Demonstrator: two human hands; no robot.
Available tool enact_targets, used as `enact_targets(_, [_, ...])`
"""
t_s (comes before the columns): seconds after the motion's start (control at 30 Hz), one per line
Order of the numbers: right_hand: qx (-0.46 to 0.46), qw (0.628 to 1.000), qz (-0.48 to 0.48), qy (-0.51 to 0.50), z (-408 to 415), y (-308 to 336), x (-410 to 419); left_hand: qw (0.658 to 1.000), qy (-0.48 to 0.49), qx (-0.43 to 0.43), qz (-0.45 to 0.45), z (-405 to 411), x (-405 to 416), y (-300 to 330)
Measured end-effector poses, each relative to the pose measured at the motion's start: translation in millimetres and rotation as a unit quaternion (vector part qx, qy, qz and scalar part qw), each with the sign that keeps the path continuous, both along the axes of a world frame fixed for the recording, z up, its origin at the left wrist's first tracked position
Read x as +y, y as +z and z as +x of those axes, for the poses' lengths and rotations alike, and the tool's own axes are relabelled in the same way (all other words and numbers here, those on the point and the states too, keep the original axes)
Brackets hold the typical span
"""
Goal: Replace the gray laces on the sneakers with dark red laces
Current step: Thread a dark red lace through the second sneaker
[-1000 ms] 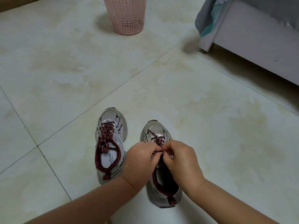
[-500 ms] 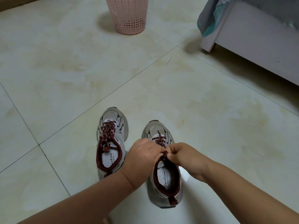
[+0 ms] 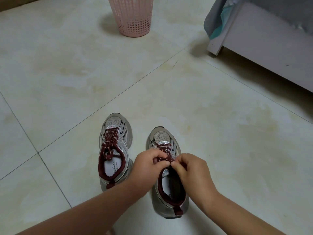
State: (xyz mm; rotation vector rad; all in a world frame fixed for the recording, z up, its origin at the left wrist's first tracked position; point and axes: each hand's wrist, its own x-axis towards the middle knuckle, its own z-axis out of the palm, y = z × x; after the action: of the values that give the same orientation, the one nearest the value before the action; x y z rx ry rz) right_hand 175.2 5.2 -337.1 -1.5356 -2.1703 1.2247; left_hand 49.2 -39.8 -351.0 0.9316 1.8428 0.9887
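A pale tiled floor (image 3: 211, 116) with dark grout lines and yellowish stains fills the view. A pink perforated basket (image 3: 131, 16) stands upright on it at the top. At the upper right sits a white bed frame (image 3: 271, 53), with grey and teal bedding (image 3: 216, 19) hanging over its corner.

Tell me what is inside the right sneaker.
Inside the right sneaker a white insole shows within the dark red collar. The left hand and right hand, pinching the dark red lace, cover the tongue and the front of the opening.
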Motion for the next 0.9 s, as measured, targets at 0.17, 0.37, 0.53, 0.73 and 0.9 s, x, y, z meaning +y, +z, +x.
enact_targets(0.17, [-0.013,0.999,0.041,0.011,-2,1,-2,0.996,0.010,-0.081,-0.029,5,0,-4])
enact_targets(0.37, [-0.006,0.999,0.047,0.009,0,-5,4,0.987,-0.064,-0.140,-0.045,-1,1,-2])
enact_targets(0.53, [-0.041,0.984,0.166,0.045,0,-9,-5,0.974,-0.033,-0.219,-0.046,-2,1,-3])
enact_targets(0.73, [-0.056,0.983,0.164,0.057,-6,-6,-6,0.973,-0.042,-0.224,-0.045,-6,0,-3])
enact_targets(0.9, [-0.040,0.996,0.068,0.048,-3,-1,4,0.990,-0.028,-0.129,-0.052,-15,4,-2])
